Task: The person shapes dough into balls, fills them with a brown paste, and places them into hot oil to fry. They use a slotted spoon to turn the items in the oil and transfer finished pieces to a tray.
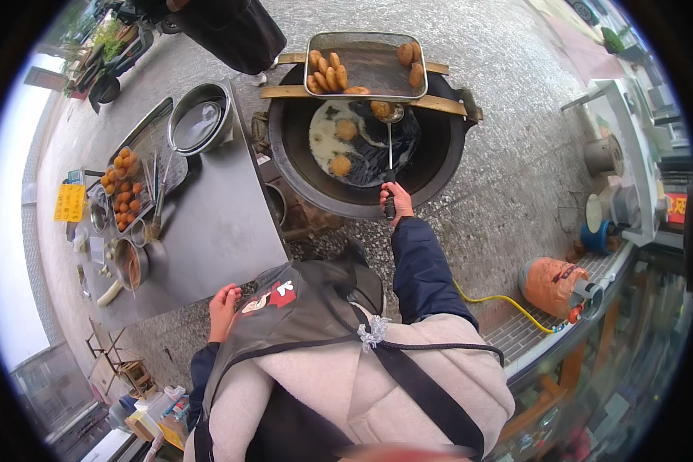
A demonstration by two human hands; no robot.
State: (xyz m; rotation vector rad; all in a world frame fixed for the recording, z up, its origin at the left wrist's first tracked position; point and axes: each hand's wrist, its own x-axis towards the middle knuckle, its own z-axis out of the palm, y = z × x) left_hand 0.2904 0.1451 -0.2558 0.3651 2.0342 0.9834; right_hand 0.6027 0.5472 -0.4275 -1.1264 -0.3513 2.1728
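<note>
My right hand [397,202] grips the dark handle of a metal ladle [390,141]. In its bowl, a browned fried cake [382,108] sits close below the draining tray. Two paler round cakes [342,166] float in foaming oil inside a large black wok [289,156]. Across the wok's far side, two wooden slats [439,105] bear a rectangular metal draining tray [375,63]; several browned cakes [327,72] lie at its left and a few at its right. My left hand [224,312] hangs beside the steel table's near edge, fingers loosely bent, with nothing seen in it.
On the steel table [225,231] at left stand a steel basin [199,118], a tray of fried balls [126,205] and a bowl of brown filling [131,264]. A person's dark-clothed leg [231,32] is beyond. At right lies a gas cylinder [554,283] with a yellow hose [505,299].
</note>
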